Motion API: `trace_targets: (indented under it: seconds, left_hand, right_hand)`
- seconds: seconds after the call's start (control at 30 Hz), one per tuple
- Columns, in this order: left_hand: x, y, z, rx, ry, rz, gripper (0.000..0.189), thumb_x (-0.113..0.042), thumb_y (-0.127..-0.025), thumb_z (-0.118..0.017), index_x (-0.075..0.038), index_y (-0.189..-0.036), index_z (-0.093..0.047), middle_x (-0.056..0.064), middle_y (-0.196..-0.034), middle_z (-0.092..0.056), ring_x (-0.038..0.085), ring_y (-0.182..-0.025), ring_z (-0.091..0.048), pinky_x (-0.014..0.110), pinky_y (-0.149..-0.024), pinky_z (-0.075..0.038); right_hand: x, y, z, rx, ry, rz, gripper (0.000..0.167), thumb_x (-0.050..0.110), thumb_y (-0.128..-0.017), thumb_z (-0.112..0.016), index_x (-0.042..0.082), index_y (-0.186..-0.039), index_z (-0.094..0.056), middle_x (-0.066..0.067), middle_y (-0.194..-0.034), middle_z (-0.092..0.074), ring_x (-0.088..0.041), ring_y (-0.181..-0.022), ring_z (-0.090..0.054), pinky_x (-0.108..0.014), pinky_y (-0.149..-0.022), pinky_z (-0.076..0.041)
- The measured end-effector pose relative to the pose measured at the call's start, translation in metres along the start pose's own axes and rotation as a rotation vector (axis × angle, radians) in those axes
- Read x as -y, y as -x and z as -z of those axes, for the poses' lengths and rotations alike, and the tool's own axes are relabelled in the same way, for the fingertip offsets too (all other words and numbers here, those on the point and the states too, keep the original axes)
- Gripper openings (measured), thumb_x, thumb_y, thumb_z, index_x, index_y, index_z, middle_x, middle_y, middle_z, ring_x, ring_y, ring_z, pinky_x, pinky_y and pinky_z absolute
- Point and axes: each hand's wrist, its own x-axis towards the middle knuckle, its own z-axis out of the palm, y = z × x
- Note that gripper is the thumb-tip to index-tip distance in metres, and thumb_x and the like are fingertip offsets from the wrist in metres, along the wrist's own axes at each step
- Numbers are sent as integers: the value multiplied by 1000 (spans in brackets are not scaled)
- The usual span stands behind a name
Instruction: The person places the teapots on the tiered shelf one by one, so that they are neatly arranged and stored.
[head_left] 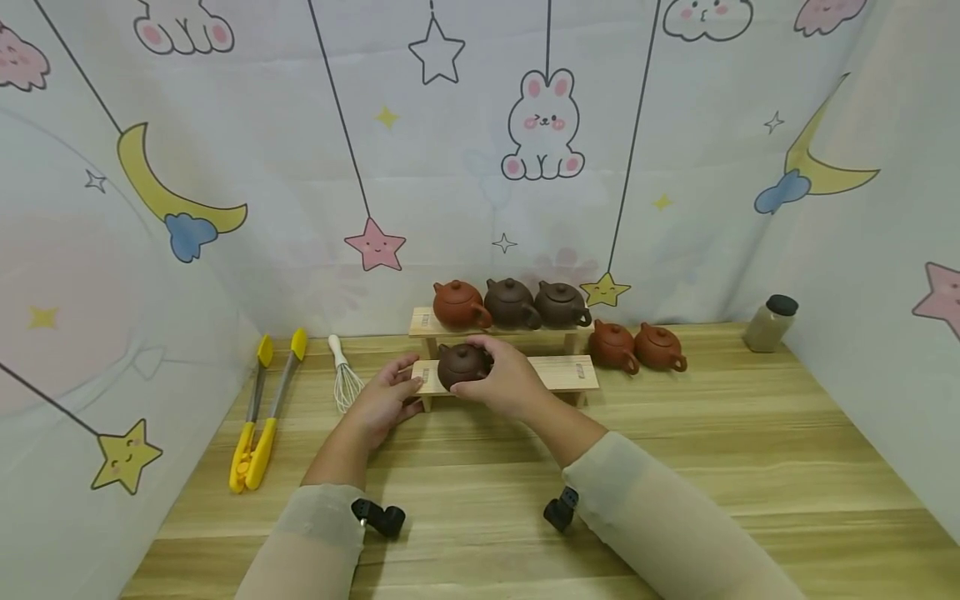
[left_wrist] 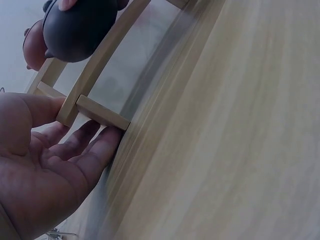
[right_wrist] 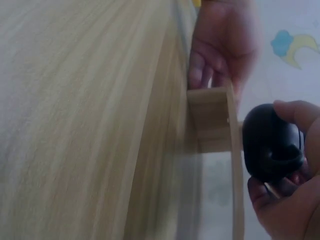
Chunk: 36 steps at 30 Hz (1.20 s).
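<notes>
My right hand (head_left: 512,383) holds a small dark brown teapot (head_left: 459,367) around its body, thumb in front and fingers behind. The teapot is at the left part of the low wooden stand (head_left: 558,372), its spout toward the left. In the right wrist view the teapot (right_wrist: 267,140) is close against the stand's top board, with its handle facing the camera. At the stand's left end, my left hand (head_left: 384,398) grips the board. The left wrist view shows the thumb at the board's end and the other fingers (left_wrist: 102,147) by the leg.
Behind, a higher wooden stand (head_left: 517,332) carries a red-brown teapot (head_left: 457,305) and two dark teapots (head_left: 561,305). Two red-brown teapots (head_left: 658,348) sit to its right. A lidded jar (head_left: 771,325) stands far right; a whisk (head_left: 345,379) and yellow tongs (head_left: 259,454) lie left.
</notes>
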Motion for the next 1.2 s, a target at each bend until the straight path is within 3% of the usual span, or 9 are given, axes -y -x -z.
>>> trace_targets:
  seconds: [0.4, 0.6, 0.87, 1.2]
  left_hand:
    - [-1, -1, 1, 7, -5, -5, 61, -14, -116, -45, -15, -172, -21, 20, -175, -28, 40, -156, -42, 58, -125, -41]
    - [-2, 1, -1, 2, -5, 2, 62, -14, -115, -46, -16, -172, -21, 20, -175, -29, 39, -155, -42, 58, -125, -41]
    - [-2, 3, -2, 7, 0, -5, 62, -12, -115, -46, -14, -172, -21, 22, -174, -29, 40, -155, -42, 59, -126, -40]
    - [-4, 3, -2, 12, 6, -2, 62, -12, -115, -45, -14, -172, -20, 21, -175, -29, 40, -155, -42, 58, -126, -40]
  right_hand:
    - [-3, -9, -9, -37, 15, -5, 78, 40, -86, -91, 31, -155, -54, -3, -158, -57, -31, -140, -60, -56, -113, -52]
    - [-4, -5, -6, -32, -10, -15, 74, 45, -91, -85, 32, -156, -52, -1, -163, -53, -31, -145, -56, -56, -116, -50]
    - [-13, 19, 18, -52, -208, -51, 53, 45, -98, -78, 29, -146, -62, 1, -155, -59, -30, -141, -62, -50, -109, -58]
    - [-43, 55, 59, -103, -173, -39, 52, 47, -100, -76, 20, -143, -64, -11, -148, -64, -33, -135, -66, -49, -106, -60]
